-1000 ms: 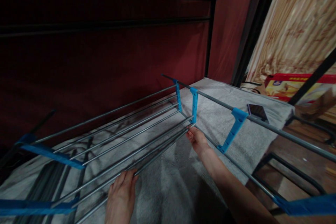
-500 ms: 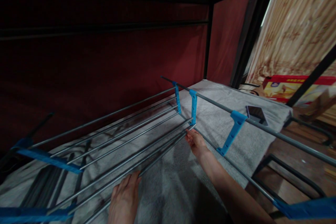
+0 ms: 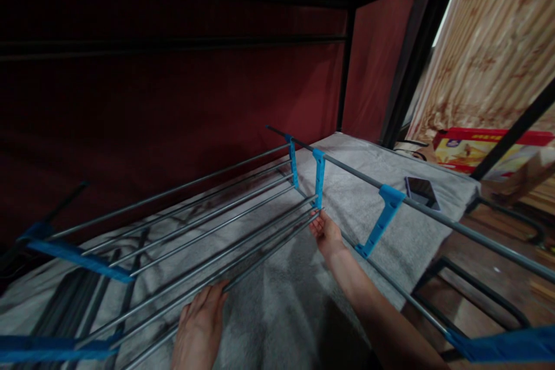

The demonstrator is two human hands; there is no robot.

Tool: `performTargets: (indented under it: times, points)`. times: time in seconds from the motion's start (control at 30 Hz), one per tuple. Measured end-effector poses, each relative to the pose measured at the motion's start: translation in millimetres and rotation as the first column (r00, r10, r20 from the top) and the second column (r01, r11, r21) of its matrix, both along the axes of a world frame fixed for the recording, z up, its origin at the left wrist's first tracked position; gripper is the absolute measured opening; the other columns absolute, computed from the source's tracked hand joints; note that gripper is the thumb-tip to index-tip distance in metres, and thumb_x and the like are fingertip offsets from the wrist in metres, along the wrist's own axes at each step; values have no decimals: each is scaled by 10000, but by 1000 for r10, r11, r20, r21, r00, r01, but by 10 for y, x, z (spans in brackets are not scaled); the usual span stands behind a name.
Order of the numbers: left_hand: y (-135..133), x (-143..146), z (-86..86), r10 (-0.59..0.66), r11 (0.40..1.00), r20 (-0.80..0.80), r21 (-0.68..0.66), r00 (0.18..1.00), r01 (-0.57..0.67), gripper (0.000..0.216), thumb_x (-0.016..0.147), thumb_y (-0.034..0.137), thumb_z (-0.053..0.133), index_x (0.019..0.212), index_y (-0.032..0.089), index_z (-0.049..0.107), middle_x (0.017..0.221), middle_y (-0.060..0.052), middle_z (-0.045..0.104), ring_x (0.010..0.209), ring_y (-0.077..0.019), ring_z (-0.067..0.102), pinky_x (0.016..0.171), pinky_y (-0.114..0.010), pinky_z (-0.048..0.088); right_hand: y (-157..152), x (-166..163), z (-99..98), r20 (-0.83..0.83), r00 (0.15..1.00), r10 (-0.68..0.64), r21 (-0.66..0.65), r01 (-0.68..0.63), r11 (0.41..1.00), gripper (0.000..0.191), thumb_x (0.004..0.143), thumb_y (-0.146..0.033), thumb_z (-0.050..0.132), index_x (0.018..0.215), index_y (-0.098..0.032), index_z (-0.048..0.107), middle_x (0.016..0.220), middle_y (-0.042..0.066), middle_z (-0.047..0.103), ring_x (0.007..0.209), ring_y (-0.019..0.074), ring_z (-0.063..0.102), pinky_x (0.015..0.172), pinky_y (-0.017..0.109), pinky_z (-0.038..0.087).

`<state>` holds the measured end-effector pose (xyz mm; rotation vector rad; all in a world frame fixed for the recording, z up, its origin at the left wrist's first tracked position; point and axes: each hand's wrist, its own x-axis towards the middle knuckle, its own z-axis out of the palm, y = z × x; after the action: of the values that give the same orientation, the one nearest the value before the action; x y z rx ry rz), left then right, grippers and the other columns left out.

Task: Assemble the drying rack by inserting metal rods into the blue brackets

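Grey metal-tube rack with blue plastic brackets point(image 3: 319, 176) rests on a pale-grey fleecy cover point(image 3: 273, 300), before a dark-red panel point(image 3: 217, 98). My left hand point(image 3: 199, 324) grasps its nearest tube point(image 3: 260, 263); my right hand point(image 3: 326, 232) pinches that tube's right end. A dark rectangular phone point(image 3: 422, 193) lies right.

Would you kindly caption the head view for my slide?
Left hand and right hand on a grey rod near a blue bracket.

A phone point(image 3: 422, 193) lies on the grey blanket point(image 3: 416, 240), right of centre. A red-and-yellow box point(image 3: 472, 152) sits near the right edge, a patterned curtain point(image 3: 503, 52) at upper right. Dark red backing point(image 3: 186, 104) spans the upper left.
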<state>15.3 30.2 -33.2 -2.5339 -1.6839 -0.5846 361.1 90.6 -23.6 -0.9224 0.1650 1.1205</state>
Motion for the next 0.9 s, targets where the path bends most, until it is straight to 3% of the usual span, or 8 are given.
performTargets:
  times: [0.27,0.53,0.73,0.9]
  points:
    - [-46,68,-53,44,999,52,15,998,-44,370,1016,374,367,1185,258,675,1090,-58,762,1033,-244,708,855,-406,532,-1,34,23,-25,1000,-2,-4,2,1000,206,973,-259,531,794,-199,614,672,-31,678,548,69,609,559,166,512]
    - [-64,222,41,38,997,58,72,998,-42,321,997,332,418,1141,257,696,1035,-61,765,944,-246,717,839,-407,533,-9,-25,-45,-13,998,55,29,-54,998,89,865,-149,648,797,-204,632,707,-27,712,585,81,655,569,163,540]
    - [-212,454,299,125,986,46,-119,991,-119,327,970,184,458,1182,244,700,1151,-81,743,1081,-256,678,967,-436,488,-84,15,-43,15,985,172,-5,-172,985,146,877,-79,603,804,-200,639,713,-26,719,621,79,682,620,172,584]
    - [-290,305,508,234,949,61,-234,970,-214,293,937,154,533,1158,232,708,1120,-84,744,1093,-262,661,998,-447,443,-49,270,-154,36,979,201,-74,-198,977,178,878,-57,555,780,-188,626,611,-53,656,483,59,607,540,150,562]
